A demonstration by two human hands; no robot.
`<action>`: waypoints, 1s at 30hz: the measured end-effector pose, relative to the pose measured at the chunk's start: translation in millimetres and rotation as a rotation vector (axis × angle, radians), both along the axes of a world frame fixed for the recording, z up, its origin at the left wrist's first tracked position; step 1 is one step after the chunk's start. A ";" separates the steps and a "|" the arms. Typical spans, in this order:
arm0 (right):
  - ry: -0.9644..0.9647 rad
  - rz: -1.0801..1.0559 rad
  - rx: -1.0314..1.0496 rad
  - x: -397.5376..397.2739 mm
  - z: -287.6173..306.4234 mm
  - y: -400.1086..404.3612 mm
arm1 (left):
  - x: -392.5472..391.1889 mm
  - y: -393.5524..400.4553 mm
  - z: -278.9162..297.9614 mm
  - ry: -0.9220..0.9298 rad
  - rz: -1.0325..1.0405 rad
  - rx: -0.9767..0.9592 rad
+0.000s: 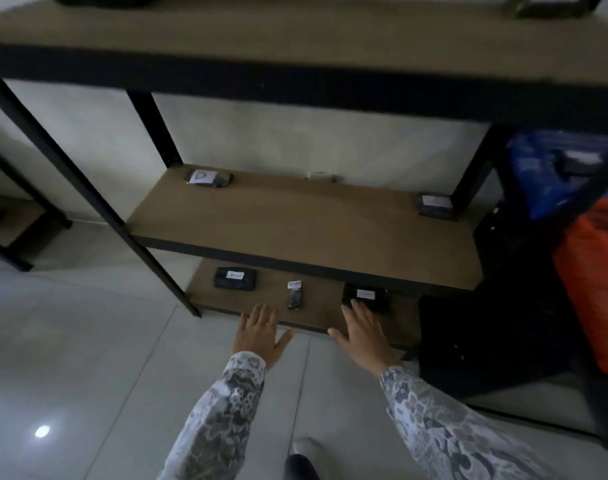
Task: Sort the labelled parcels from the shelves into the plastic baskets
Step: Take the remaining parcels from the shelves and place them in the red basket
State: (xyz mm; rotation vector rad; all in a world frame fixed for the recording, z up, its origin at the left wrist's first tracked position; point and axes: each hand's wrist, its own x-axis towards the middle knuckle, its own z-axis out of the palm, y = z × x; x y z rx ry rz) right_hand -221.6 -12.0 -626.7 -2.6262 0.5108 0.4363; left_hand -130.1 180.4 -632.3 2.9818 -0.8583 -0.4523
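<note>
On the bottom shelf (316, 306), my right hand (363, 336) nears the rightmost parcel (366, 296); left hand (259, 336) beside it, both hands spread wide, holding nothing.

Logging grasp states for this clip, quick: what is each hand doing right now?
Left hand: open, fingers spread, holding nothing.
Right hand: open, holding nothing, fingertips reaching toward the dark parcel on the bottom shelf; contact cannot be told.
</note>
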 end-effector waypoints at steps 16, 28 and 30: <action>-0.056 -0.121 0.085 168.1 -375.5 -11.0 | 149.9 -21.7 -396.2 -0.035 -0.008 -0.039; -0.350 -0.303 -0.047 264.4 -468.1 -3.4 | 197.6 -29.8 -483.8 -0.116 -0.066 -0.146; -0.370 -0.386 0.027 268.6 -473.9 -2.9 | 197.0 -29.2 -483.3 -0.112 -0.052 -0.136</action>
